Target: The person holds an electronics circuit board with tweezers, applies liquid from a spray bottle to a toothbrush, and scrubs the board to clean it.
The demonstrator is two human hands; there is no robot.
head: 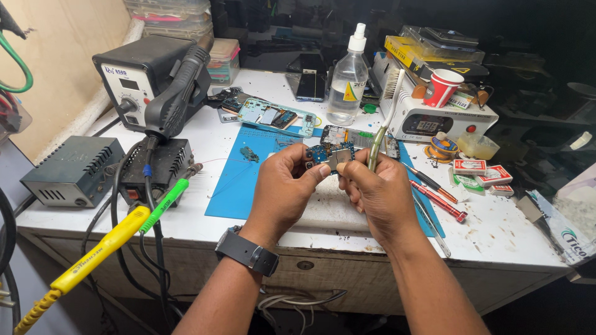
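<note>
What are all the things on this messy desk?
Circuit board: one, blue, held in both hands.
Brush: one, white, in right hand.
Bottle: one, clear, back centre.
Cup: one, red and white, on the white machine.
Mat: one, blue, under the hands.
Hot-air station: one, grey, back left.
Power box: one, grey, left edge.
Matchboxes: several, red and white, right.
Watch: one, black, left wrist.
Left hand: grips board.
Right hand: grips board and brush.
</note>
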